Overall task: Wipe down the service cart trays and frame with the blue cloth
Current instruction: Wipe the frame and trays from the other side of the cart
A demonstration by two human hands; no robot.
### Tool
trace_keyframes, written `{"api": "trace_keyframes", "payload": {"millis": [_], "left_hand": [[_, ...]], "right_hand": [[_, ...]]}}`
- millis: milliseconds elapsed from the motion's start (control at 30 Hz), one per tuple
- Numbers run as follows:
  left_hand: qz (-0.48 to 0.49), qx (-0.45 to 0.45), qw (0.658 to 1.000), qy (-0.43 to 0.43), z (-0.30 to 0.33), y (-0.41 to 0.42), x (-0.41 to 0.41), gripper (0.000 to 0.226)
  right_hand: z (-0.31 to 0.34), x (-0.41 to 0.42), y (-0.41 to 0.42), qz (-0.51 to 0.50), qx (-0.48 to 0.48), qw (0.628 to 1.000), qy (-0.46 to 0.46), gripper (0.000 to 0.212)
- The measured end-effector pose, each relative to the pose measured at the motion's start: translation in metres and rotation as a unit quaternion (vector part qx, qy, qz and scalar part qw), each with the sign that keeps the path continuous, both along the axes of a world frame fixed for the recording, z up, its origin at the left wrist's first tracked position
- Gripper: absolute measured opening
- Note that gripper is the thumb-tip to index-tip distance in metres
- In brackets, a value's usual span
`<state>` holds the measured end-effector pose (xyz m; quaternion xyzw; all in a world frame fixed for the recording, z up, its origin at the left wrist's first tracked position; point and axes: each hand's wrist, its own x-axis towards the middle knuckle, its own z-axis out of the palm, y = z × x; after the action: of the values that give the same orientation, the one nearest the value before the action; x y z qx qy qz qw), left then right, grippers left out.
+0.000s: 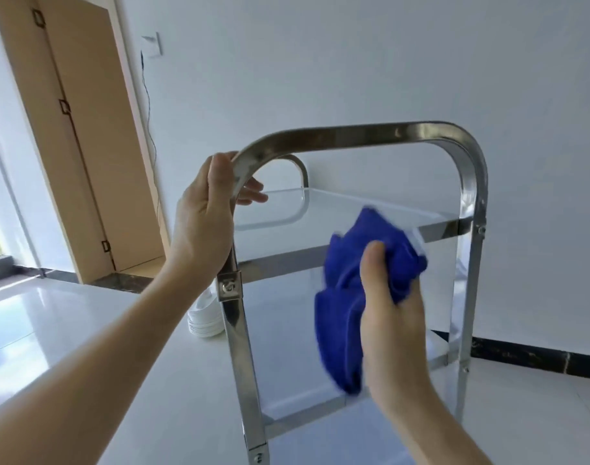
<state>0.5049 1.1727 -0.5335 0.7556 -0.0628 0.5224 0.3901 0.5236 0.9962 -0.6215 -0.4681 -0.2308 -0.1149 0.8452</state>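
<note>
We see a deep blue cloth [364, 283] with a pale edge, a shiny silver cart frame [354, 135], white plates [204, 318], a tan wooden door [85, 135], white walls [387, 55] and dark skirting [535, 355].

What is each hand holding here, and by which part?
The left hand grips the cart frame at its upper left bend. The right hand holds the blue cloth bunched at its middle, with its ends hanging free.

My L hand [203, 216] is up, forearm reaching in from lower left, fingers [253, 193] curled round the frame's curved corner [250, 156], thumb on near side. R hand [390, 317] raised mid-air, thumb up, fingers bunched, gripping the blue cloth [340, 317].
</note>
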Motion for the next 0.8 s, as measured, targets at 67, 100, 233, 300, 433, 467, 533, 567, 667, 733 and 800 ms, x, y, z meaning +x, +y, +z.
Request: {"api": "trace_keyframes", "payload": {"millis": [67,100,233,300,433,467,533,567,667,733,800], "left_hand": [[0.037,0.024,0.999,-0.008,-0.003,0.007,-0.002,0.049],[0.061,0.032,0.998,-0.009,-0.003,0.01,-0.003,0.048],[0.118,0.039,0.992,-0.006,-0.004,0.023,-0.005,0.048],[0.123,0.04,0.992,-0.007,-0.005,0.034,-0.007,0.051],[0.133,0.035,0.99,-0.004,-0.006,0.05,-0.018,0.057],[0.136,0.036,0.99,-0.004,-0.006,0.054,-0.021,0.057],[0.135,0.037,0.99,0.0,-0.005,0.06,-0.027,0.054],[0.131,0.036,0.991,0.0,-0.005,0.063,-0.03,0.053],[0.119,0.019,0.993,-0.004,-0.005,0.072,-0.04,0.057],[0.12,0.008,0.993,0.0,-0.006,0.08,-0.045,0.063],[0.115,-0.005,0.993,-0.003,-0.006,0.085,-0.048,0.066]], "right_hand": [[0.02,0.014,0.016,-0.144,-0.091,0.965,-0.198,0.041],[0.021,0.026,0.031,-0.22,-0.176,0.919,-0.274,0.044],[-0.006,0.059,0.082,-0.384,-0.477,0.698,-0.372,0.045],[-0.01,0.056,0.095,-0.384,-0.516,0.659,-0.39,0.052],[-0.003,0.05,0.114,-0.42,-0.538,0.547,-0.484,0.073],[-0.002,0.049,0.117,-0.421,-0.541,0.523,-0.507,0.074],[0.0,0.049,0.12,-0.432,-0.508,0.499,-0.554,0.054],[0.001,0.052,0.12,-0.436,-0.476,0.505,-0.573,0.043],[0.006,0.071,0.093,-0.438,-0.429,0.534,-0.582,0.042],[0.003,0.095,0.056,-0.467,-0.421,0.539,-0.561,0.046],[0.001,0.123,0.01,-0.463,-0.456,0.545,-0.53,0.051]]}}
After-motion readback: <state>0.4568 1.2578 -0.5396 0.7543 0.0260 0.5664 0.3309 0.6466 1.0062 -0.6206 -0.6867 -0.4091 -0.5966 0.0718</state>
